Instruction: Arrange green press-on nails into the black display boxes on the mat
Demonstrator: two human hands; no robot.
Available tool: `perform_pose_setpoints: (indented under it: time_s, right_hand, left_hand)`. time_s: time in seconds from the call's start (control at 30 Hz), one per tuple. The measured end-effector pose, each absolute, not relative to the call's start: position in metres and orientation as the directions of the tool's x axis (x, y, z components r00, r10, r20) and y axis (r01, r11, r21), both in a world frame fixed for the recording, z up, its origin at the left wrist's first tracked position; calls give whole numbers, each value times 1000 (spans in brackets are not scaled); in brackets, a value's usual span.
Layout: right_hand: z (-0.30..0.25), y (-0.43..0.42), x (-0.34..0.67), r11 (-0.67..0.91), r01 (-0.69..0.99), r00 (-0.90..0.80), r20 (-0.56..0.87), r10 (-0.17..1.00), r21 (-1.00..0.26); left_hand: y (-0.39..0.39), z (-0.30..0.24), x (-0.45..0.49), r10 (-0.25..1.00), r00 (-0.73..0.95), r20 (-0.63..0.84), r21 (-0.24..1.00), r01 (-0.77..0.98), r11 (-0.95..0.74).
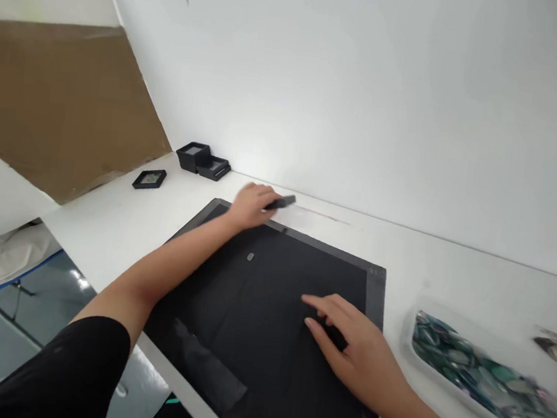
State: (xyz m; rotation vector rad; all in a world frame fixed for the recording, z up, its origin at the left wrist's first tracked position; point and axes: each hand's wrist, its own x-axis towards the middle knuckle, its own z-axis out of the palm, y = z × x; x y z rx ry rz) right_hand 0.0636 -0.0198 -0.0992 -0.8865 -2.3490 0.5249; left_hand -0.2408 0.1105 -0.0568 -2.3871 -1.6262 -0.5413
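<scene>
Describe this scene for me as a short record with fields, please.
Left hand: holds a dark flat object by the mat's far edge
Right hand: open above the mat, nothing visibly held
Black mat: bears a small pale piece
Far left: black boxes; one shallow black frame apart
Right: pale tray of greenish pieces

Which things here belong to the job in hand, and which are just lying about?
Likely in the job:
dark object, in the left hand
black mat, under the right hand
pale chip on the mat
perhaps the tub, untouched

Apparently lying about:
black boxes by the wall
black frame, left of them
</scene>
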Motion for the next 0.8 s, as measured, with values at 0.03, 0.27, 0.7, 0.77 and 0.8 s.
perform_pose_setpoints:
  time_s: [0.03,0.27,0.7,0.77,0.8]
  right_hand:
    - [-99,-20,64,671,493,-553,396,733,-554]
    - [-100,-23,66,437,342,-145,413,899,-832]
    - [-100,-41,49,381,-19,-121,380,917,-924]
    - [-96,-44,48,356,-73,-125,362,924,-932]
    - [-94,-46,48,348,-94,-123,357,926,-933]
  left_hand:
    - [99,-56,-216,838,386,385,47,899,-436]
    - [22,-46,-104,761,593,263,169,749,-641]
    - [-52,-15,-99,846,503,176,342,775,-531]
    - [-53,-11,-102,822,547,156,372,739,-562]
    - [-51,-9,-105,809,569,146,386,720,-576]
